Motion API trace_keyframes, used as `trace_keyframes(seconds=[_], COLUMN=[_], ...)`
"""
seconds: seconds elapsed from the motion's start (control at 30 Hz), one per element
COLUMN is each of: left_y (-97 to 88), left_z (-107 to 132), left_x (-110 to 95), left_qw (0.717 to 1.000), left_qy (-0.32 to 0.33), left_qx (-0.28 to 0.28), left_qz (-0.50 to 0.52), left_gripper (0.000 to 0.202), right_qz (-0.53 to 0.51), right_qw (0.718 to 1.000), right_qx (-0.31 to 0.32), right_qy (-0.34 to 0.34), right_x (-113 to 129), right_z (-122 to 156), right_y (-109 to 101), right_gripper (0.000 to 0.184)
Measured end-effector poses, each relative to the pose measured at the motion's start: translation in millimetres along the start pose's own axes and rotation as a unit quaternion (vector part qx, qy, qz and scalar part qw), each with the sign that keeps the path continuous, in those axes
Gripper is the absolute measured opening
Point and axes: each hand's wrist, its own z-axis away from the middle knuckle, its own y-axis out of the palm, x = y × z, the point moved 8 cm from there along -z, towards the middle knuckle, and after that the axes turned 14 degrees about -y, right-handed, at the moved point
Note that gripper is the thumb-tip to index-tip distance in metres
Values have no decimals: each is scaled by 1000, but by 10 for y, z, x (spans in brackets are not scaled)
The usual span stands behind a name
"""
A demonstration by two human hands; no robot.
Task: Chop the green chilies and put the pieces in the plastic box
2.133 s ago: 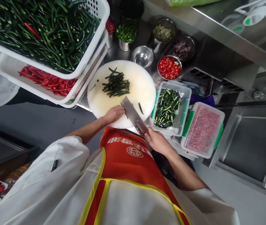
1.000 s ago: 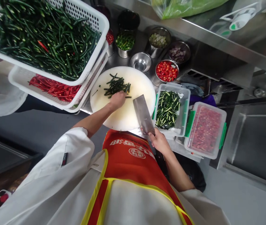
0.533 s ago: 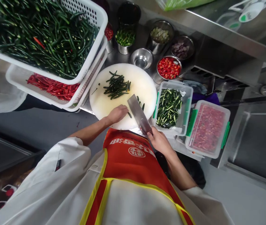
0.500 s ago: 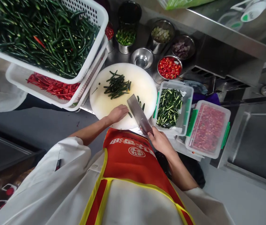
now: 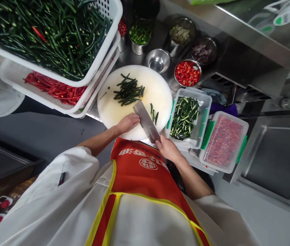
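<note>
A round white cutting board [image 5: 157, 94] holds a pile of whole green chillies [image 5: 129, 91] at its far side and a few cut pieces [image 5: 154, 114] near the right edge. My right hand [image 5: 168, 149] grips the handle of a cleaver [image 5: 146, 121] whose blade lies across the board's near part. My left hand [image 5: 127, 122] rests curled on the board right beside the blade, fingers closed over something I cannot make out.
Stacked white baskets of green chillies [image 5: 53, 30] and red chillies [image 5: 55, 90] stand at the left. A clear tub of cut green chilli [image 5: 186, 116] and a tub of pink mince [image 5: 223, 140] sit at the right. Several steel bowls [image 5: 157, 60] line the back.
My left hand reached to the chilli pile, then came back to the board's near edge. The cleaver dropped from its raised position to lie beside that hand, and cut pieces now lie at the right.
</note>
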Motion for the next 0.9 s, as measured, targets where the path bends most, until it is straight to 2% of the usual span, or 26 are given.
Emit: trace_keyframes(seconds=[0.1, 0.2, 0.27, 0.37, 0.47, 0.63, 0.73, 0.8, 0.9], left_y=[8, -79, -247, -512, -582, -561, -509, -419, -222], left_z=[-5, -80, -181, -292, -358, -289, -191, -132, -32], left_x=[-6, 80, 269, 593, 685, 620, 572, 471, 193], left_qw=[1000, 1000, 994, 960, 942, 928, 931, 946, 974], left_qy=[9, -16, -98, -256, -318, -334, -317, -270, -151], left_qx=[6, -1, -44, -96, -49, 32, 63, 85, 109], left_qz=[-2, -5, -18, -58, -97, -159, -170, -157, -128], left_gripper=[29, 30, 31, 32, 31, 28, 28, 28, 26], right_qz=[3, -2, -8, -12, -12, -39, -26, -22, -20], right_qw=[999, 998, 998, 999, 1000, 997, 995, 996, 998], right_qx=[-37, -59, -66, -42, -9, -59, -86, -80, -51], right_qy=[-3, 1, 5, -10, -22, 20, 40, 32, 22], right_x=[-9, -92, -135, -105, -69, -232, -296, -263, -175], right_z=[-158, -84, 48, 213, 272, 245, 241, 235, 221], right_y=[70, 14, -50, -52, 34, 24, -30, -33, -8], right_gripper=[21, 22, 23, 23, 21, 23, 25, 24, 23])
